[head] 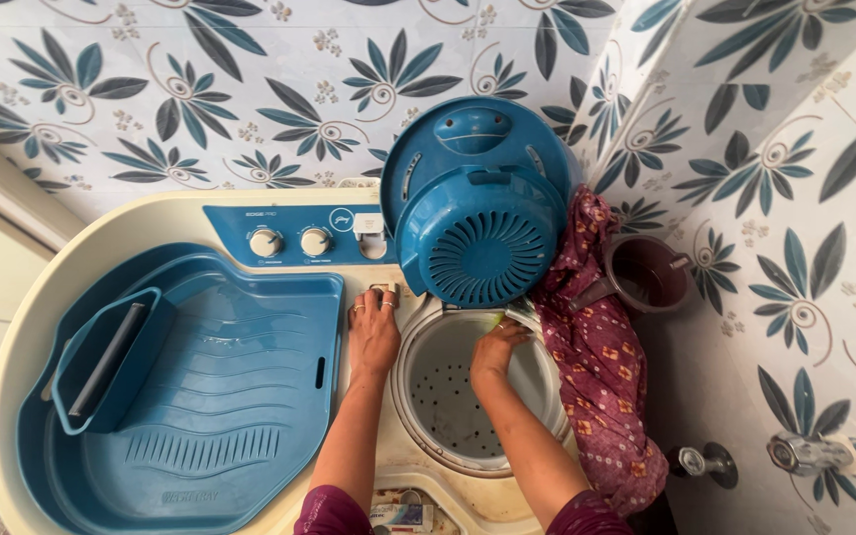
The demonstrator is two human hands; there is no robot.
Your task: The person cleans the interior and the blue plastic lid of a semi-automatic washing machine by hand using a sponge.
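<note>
Landmark: the spin drum (458, 396), a round cream tub with a perforated floor, sunk into the top of my cream twin-tub washing machine (101, 238)
My left hand (374, 332): lies flat, fingers spread and released, on the machine's top just left of the drum rim; rings show on two fingers, nothing is held
My right hand (496, 349): reaches over the far rim of the drum, fingers curled down onto the rim near a small yellow-green patch (499, 319); I cannot tell whether it grips anything
Drum lid (478, 203): blue, round, with a vented fan pattern, standing open and upright directly behind the drum
Cloth (596, 367): maroon printed fabric draped down the machine's side, just right of the drum, touching its rim
Mug (649, 274): dark maroon plastic, right of the cloth and behind the drum, by the tiled wall
Control panel (299, 233): blue strip with two cream knobs (290, 242), behind and left of the drum
Wash tub cover (220, 396): large blue ribbed tray, left of the drum, beyond my left hand
Taps (755, 458): two metal fittings on the wall, well right of the drum
</note>
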